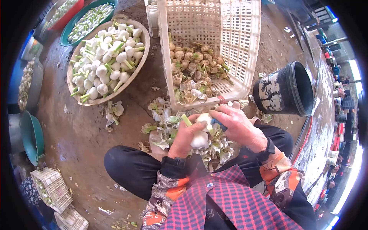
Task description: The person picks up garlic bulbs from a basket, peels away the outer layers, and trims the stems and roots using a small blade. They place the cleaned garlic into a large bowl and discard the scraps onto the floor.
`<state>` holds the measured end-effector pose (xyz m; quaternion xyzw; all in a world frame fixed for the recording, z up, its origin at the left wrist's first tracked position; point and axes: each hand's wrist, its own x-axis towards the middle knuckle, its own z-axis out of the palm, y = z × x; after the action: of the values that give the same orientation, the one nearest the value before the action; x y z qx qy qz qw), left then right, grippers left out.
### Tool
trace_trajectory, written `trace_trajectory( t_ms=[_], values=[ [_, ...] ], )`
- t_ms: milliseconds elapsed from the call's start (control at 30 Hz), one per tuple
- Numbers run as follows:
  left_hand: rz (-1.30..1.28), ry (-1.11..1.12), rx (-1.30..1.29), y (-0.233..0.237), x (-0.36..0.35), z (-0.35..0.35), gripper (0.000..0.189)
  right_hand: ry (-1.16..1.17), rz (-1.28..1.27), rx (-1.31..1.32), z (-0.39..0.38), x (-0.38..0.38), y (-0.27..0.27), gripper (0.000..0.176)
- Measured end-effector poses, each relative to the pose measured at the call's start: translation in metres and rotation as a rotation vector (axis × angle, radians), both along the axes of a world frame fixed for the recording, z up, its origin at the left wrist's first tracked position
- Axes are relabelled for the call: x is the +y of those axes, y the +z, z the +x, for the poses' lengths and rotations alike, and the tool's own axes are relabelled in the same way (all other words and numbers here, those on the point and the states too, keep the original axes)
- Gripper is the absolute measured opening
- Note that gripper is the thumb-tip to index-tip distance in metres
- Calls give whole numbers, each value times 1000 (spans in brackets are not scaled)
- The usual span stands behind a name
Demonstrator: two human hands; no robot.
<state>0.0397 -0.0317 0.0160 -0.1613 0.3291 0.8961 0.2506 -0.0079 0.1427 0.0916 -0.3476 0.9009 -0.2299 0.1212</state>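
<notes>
1. The left hand (184,135) is curled tight around a round white bulb with a green stalk (204,119), just above the person's knees.
2. The right hand (239,124) has bent fingers pinching a small blue thing (219,124) against the bulb's top.
3. Under the hands lie pale peeled skins (163,115).
4. A tipped white plastic crate (214,23) of dirty bulbs is just ahead. A shallow tan basket (100,101) of clean white bulbs sits left, and a black bucket (285,90) sits right.
</notes>
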Motion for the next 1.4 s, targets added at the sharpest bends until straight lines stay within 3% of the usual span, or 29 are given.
trace_trajectory(
  t_ms=[133,267,367,533,667,767,867,967,1000,1067,1100,1133,1200,1233,1267,1300,1333,1400],
  values=[
    [210,102,-3,-15,10,1,34,-74,-29,53,8,-1,-5,49],
    [130,108,-9,-11,16,3,32,-120,-37,78,17,-4,-9,48],
    [216,55,-4,-11,14,6,31,-113,-51,62,18,-4,-10,47],
    [131,39,-12,-7,14,4,30,-111,0,92,20,-7,-11,37],
    [67,3,10,-4,10,1,33,-67,33,293,14,-7,-27,23],
    [-152,-157,133,-3,3,-1,50,-90,-53,344,-15,-1,-34,18],
    [-213,-82,361,8,9,-2,73,-324,209,247,-50,14,-50,20],
    [-36,92,308,6,7,-3,74,0,795,-187,-55,14,-53,14],
    [35,148,249,4,3,-3,73,132,1006,-261,-46,16,-48,20],
    [291,217,101,-5,-4,-8,71,8,788,-336,-51,9,-32,22],
    [296,225,132,-10,-5,-11,71,-45,547,-264,-58,7,-19,20],
    [304,228,167,-9,-5,-15,72,-144,138,-427,-65,5,-13,32],
    [80,302,90,3,2,-21,69,-238,-384,-609,-68,-13,0,34],
    [61,293,106,-1,1,-23,67,-167,-333,-675,-69,-19,4,36],
    [53,355,89,-2,2,-26,53,-80,-282,-737,-71,-28,5,38],
    [215,390,69,-10,-3,-31,45,24,-326,-556,-75,-32,-4,38],
    [378,421,53,-21,-10,-37,39,-46,-435,-645,-82,-32,-18,33],
    [379,567,-72,-27,-28,-52,33,-349,-536,-876,-100,-37,-19,25]
  ],
)
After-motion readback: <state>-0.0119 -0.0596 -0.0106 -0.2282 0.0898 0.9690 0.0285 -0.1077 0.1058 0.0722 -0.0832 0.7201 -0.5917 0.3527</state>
